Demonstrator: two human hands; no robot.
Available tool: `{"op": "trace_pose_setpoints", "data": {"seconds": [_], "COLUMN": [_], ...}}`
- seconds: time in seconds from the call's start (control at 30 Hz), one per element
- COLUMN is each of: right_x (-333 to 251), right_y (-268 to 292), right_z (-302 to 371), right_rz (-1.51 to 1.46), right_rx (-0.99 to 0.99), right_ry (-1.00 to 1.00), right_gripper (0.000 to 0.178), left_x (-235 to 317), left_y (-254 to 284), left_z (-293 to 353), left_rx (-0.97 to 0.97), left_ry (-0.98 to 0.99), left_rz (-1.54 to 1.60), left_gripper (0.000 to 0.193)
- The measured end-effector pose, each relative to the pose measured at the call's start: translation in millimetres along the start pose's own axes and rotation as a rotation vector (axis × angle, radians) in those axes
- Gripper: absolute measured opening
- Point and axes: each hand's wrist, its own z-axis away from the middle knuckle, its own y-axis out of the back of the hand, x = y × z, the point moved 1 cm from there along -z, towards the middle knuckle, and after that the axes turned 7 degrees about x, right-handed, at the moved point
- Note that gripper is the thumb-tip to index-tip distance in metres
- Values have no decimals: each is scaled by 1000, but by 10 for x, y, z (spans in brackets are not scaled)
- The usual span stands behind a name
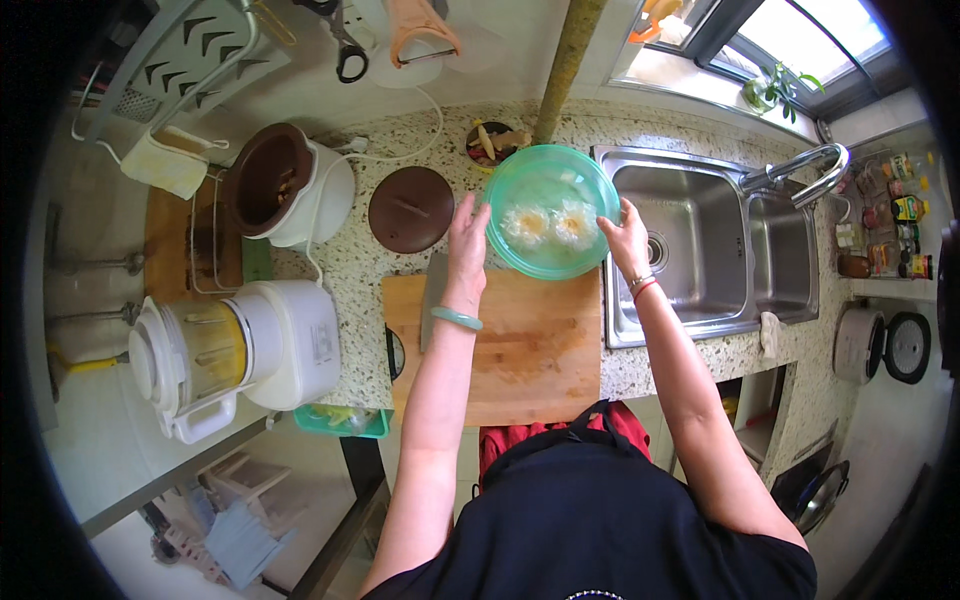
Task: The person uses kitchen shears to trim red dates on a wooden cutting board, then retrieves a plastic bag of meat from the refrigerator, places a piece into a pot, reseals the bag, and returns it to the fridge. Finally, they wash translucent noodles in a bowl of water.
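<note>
A translucent green plastic bowl [508,262] is held between my two hands over the far edge of the wooden cutting board [530,360]. In it are two frilly white clumps [548,224] with yellowish centres, which look like white fungus. Flat along the bowl's left side lies my left hand [467,245], fingers stretched out, with a jade-green bangle at the wrist. On the opposite side, my right hand [628,240] grips the rim, its thumb over the edge. A grey flat blade [434,295] lies on the board, partly hidden by my left forearm.
To the right is a steel double sink [695,230] with a faucet [805,175]. A brown lid [411,209], a white cooker with a brown inner pot [268,180] and a blender [215,350] stand left. Behind the bowl sits a small dish of scraps [497,143].
</note>
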Motion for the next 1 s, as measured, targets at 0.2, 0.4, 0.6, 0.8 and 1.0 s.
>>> {"op": "trace_pose_setpoints", "data": {"seconds": [0.2,0.4,0.6,0.8,1.0], "right_x": [156,136,-37,-102,-27], "right_y": [-77,-65,177,441,619], "right_z": [-38,18,21,202,580], "right_rz": [-134,-144,-180,-332,-284], "right_rx": [-60,-17,-13,-132,-275], "right_ry": [-98,-79,5,19,-22], "right_gripper": [48,45,44,43,43], "left_x": [-366,-303,119,115,-79], "left_y": [-119,-127,-211,-34,151], "left_z": [-89,-79,362,752,1259], "left_rx": [11,33,32,24,77], "left_ry": [38,62,71,71,111], "left_rz": [71,140,194,226,232], "left_gripper": [68,67,62,57,58]}}
